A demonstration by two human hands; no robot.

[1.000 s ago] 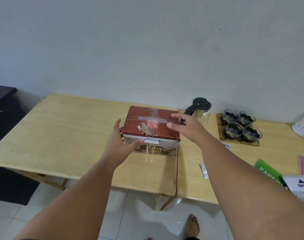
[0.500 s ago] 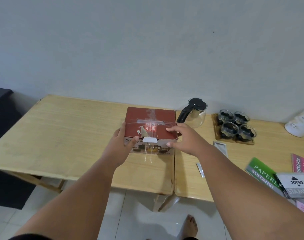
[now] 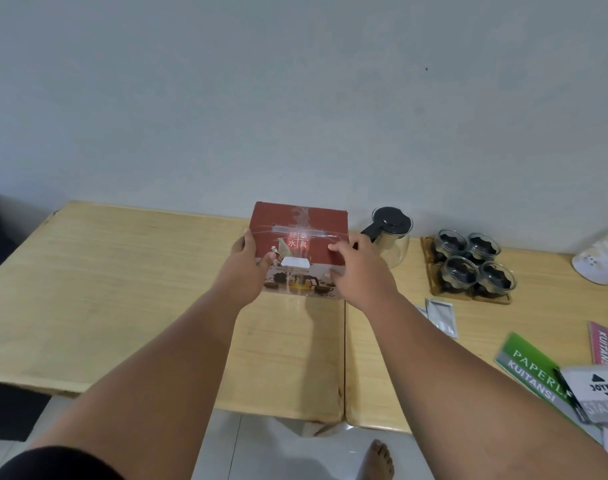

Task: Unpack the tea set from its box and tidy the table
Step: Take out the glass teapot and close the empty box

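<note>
A dark red tea set box [image 3: 300, 223], taped across its closed lid, stands on the wooden table [image 3: 122, 289] near the back wall. My left hand [image 3: 245, 268] clasps its left front corner, thumb on the front face. My right hand [image 3: 359, 271] grips the right front corner, fingers on the lid's edge. To the right of the box stand a glass teapot [image 3: 394, 237] with a black lid and handle, and a wooden tray [image 3: 434, 289] holding several small glass cups.
Small silver sachets [image 3: 441, 315] lie right of my right arm. A green receipt book [image 3: 534, 372], a grey stamp-pad box [image 3: 596, 389] and pink booklets [image 3: 607, 341] sit at the right front. A white tipped container [image 3: 600, 261] lies far right. A table seam [image 3: 344, 358] runs below the box.
Both hands have closed in on the box's front corners; the right hand slid from the lid's top down to the right corner. The view shifted slightly.
</note>
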